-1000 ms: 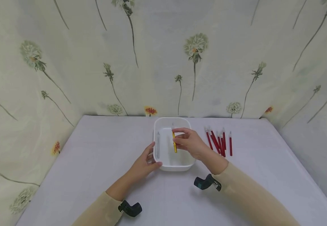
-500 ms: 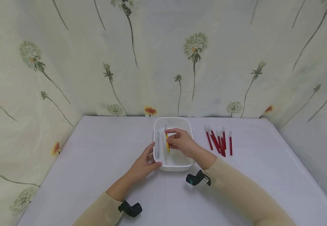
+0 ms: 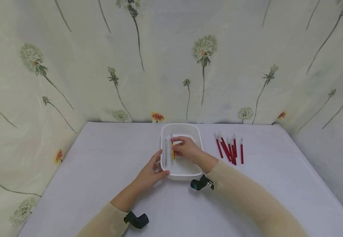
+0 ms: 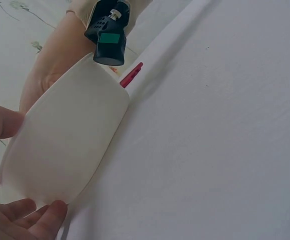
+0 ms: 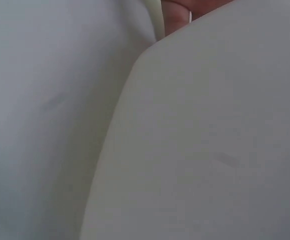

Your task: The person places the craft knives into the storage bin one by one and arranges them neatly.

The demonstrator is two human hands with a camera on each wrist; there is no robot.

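Observation:
A white rectangular tray [image 3: 186,172] stands mid-table. My left hand [image 3: 149,172] grips its near left corner, thumb at the front rim and fingers along the left side; the left wrist view shows the fingertips [image 4: 55,217] at the tray's wall. Inside, my right hand [image 3: 186,149] pinches a slim yellow pen-like stick [image 3: 173,155] with a pale, clear tip pointing away from me. It is held nearly parallel to a clear grey pen-like stick [image 3: 165,153] lying along the left wall. In the right wrist view the tray's wall hides most of the hand.
Several red pen-like sticks [image 3: 242,154] with clear tips lie loosely grouped on the white table [image 3: 115,144], right of the tray. Behind the table's far edge hangs a cloth [image 3: 165,65] printed with dandelions. A dark camera sits on each wrist.
My right hand has moved left inside the tray with the yellow stick, bringing it close beside the grey one. The left hand has stayed at the tray's corner.

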